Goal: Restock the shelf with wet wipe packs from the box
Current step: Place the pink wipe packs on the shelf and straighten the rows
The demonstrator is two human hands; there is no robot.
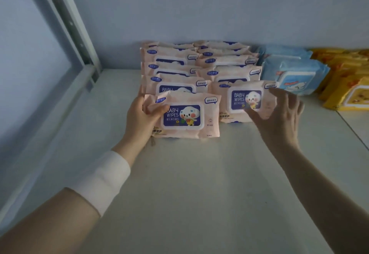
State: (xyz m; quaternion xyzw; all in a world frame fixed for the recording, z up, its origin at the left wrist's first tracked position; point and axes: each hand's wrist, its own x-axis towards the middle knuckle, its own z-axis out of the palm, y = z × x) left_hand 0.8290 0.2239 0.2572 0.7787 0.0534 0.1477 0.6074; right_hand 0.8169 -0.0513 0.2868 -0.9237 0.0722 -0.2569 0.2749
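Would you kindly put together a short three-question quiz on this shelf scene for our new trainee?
1. True or false: the left hand grips the front pink pack of the left-hand row.
2. Which colour of packs lies directly right of the pink packs? A yellow, B blue, C green.
3. Fill in: the pink packs on the shelf form ___ rows running front to back.
Key: 1 true; 2 B, the blue packs; 3 two.

Snug white fabric cuff (101,179) round the left arm (50,219).
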